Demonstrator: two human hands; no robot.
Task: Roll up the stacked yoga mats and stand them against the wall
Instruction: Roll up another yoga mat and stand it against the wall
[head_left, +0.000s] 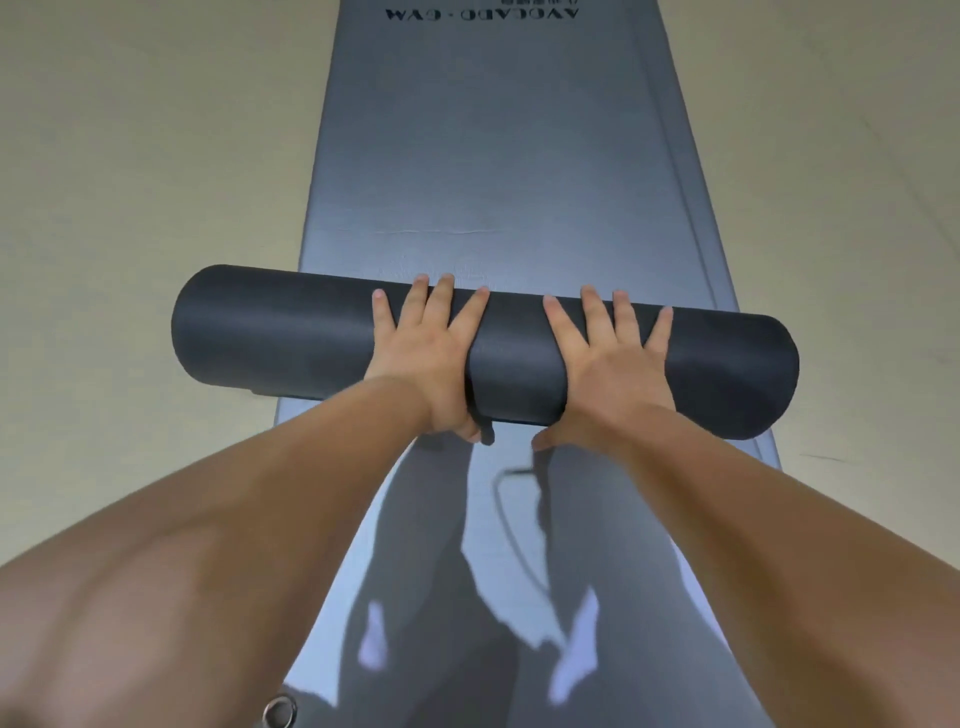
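Yoga mat roll (270, 332) lies crosswise on the flat stacked mats (493, 156), only partly wound. My left hand (431, 358) and right hand (608, 364) press on its middle, fingers (440, 306) spread straight over the top, thumbs tucked at the near side. I should push both sides forward evenly, keeping the coil tight and its ends square.

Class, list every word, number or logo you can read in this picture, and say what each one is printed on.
"AVOCADO · GYM": dark capitals on the far end of the flat grey yoga mat, upside down from this view.
A short, faint line of print lower on the same mat, just beyond the rolled dark mat: too small to read.
The rolled dark mat itself shows no text.
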